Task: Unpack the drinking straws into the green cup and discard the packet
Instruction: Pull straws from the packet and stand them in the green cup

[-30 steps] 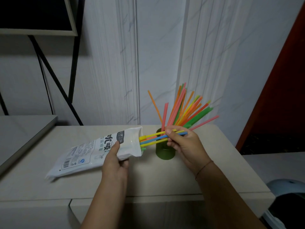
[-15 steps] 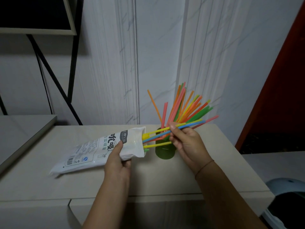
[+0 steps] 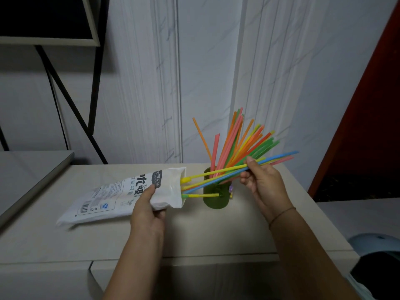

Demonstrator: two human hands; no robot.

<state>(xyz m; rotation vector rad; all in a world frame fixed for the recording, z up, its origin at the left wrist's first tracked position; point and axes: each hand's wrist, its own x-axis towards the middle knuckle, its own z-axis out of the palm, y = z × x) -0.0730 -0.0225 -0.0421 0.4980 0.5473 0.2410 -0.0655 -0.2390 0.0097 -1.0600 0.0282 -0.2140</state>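
A white straw packet (image 3: 112, 197) lies on the beige table (image 3: 216, 230), its open mouth facing right. My left hand (image 3: 149, 210) grips the packet near that mouth. My right hand (image 3: 263, 182) pinches a few yellow and blue straws (image 3: 218, 177), drawn most of the way out, their left ends still at the packet's mouth. A short yellow straw (image 3: 200, 195) also pokes out of the mouth. Behind these straws stands the green cup (image 3: 216, 200), holding several orange, pink, green and yellow straws (image 3: 240, 146) that fan up and to the right.
A white panelled wall rises right behind the table. A black metal shelf frame (image 3: 71, 100) stands at the back left above a lower grey surface (image 3: 28, 176). A dark red panel (image 3: 372, 118) is on the right, and a pale round object (image 3: 376, 252) sits below the table's right edge.
My right hand has moved right and slightly up, drawing the yellow and blue straws further out of the packet. My left hand keeps its hold on the packet.
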